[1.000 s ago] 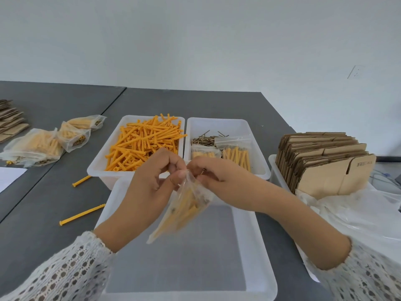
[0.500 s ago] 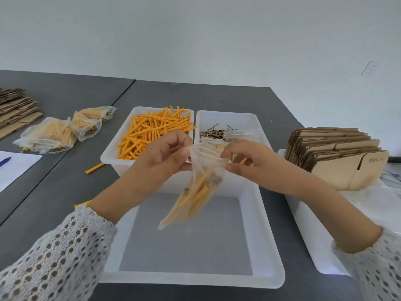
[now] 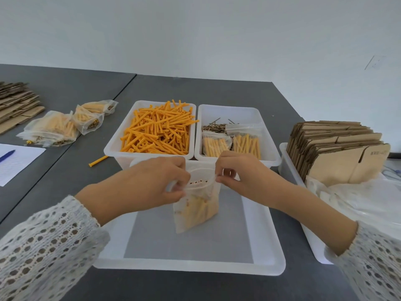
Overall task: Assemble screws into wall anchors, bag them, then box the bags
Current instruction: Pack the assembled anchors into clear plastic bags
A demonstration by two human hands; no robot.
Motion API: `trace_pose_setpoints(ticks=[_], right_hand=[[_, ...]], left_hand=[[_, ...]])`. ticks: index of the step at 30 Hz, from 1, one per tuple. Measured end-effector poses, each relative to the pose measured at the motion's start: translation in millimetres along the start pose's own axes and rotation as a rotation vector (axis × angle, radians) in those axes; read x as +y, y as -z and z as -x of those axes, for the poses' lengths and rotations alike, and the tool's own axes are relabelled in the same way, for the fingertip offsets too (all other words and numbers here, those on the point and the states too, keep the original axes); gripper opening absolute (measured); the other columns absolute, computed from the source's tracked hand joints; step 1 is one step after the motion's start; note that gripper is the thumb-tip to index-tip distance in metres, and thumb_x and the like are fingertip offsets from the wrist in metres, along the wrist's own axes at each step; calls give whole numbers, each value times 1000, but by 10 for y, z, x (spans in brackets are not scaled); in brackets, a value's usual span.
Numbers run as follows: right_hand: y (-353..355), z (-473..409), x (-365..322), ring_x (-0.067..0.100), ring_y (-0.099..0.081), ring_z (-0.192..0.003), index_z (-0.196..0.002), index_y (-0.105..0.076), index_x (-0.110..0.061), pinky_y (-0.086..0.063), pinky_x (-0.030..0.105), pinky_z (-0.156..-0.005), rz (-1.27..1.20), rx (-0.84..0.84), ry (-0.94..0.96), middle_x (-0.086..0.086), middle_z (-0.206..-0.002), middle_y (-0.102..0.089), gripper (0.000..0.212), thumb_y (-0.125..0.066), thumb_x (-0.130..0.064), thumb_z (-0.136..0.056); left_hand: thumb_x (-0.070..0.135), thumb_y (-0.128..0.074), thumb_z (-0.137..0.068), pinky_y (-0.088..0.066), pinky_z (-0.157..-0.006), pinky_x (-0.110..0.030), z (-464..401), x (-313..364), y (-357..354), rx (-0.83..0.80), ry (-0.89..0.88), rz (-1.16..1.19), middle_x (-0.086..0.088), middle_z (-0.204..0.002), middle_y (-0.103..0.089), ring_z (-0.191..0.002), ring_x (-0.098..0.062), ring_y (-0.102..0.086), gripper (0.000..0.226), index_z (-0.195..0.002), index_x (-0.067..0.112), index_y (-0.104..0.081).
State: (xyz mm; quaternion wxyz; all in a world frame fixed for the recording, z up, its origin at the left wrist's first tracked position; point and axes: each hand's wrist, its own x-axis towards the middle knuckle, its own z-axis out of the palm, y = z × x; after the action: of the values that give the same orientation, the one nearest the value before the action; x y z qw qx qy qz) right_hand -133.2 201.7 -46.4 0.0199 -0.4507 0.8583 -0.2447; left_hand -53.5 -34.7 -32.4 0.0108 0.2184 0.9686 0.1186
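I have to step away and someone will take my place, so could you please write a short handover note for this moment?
Left hand and right hand each pinch a top corner of the bag of anchors, over the front tray; its top looks unsealed.
Loose anchors fill the back-left tray; screws and two filled bags lie in the back-right tray.
More filled bags lie on the left; flat boxes stand on the right.
Left: seal this bag, then box the bags.

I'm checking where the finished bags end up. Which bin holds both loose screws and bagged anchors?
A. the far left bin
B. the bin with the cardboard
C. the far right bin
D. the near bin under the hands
C: the far right bin holds a heap of loose screws at its back and two filled bags in front; the far left bin has only loose orange anchors.
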Motion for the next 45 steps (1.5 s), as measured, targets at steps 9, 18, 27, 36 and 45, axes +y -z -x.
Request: trace_pose_setpoints(ticks=[9, 18, 27, 36, 45], right_hand=[[-83, 46, 102, 10, -60, -73, -86, -62, -15, -54, 33, -73, -120, 77, -79, -7, -83, -62, 9, -64, -9, -92], [-257, 93, 127, 12, -58, -73, -114, -53, -23, -52, 25, -70, -293, 104, -209, -5, -85, -61, 30, -70, -19, -90], [-363, 37, 48, 8, -53, -69, -84, -64, -18, -45, 17, -64, -270, 260, -226, -7, -74, -61, 11, -65, -10, -92], [-429, 21, 22, 11, -53, -72, -80, -62, -14, -44, 17, -64, -320, 381, -184, -5, -77, -59, 15, -66, -2, -88], [-413, -113, -10, 4, -51, -91, -97, -62, -31, -38, 6, -77, -178, 258, -182, -16, -101, -55, 12, -69, -27, -88]], left_hand=[[14, -70, -89, -42, -72, -10, 13, -193, -103, 229, -38, 261, 16, -81, -61, -86, -4, -60, 22, -82, 29, -55], [15, -75, -87, -43, -64, -13, 42, -285, -277, 430, 250, 532, 9, -81, -68, -77, -6, -59, 19, -89, 33, -70], [19, -73, -88, -40, -70, -12, 98, -337, -318, 490, 222, 328, 18, -80, -64, -81, -3, -57, 15, -85, 33, -69], [16, -73, -88, -38, -68, -17, 116, -385, -381, 551, 122, 141, 22, -80, -57, -84, -3, -49, 14, -85, 28, -67], [11, -76, -85, -34, -74, -6, 52, -345, -378, 566, 125, 273, 21, -77, -58, -87, -2, -49, 15, -83, 24, -69]])
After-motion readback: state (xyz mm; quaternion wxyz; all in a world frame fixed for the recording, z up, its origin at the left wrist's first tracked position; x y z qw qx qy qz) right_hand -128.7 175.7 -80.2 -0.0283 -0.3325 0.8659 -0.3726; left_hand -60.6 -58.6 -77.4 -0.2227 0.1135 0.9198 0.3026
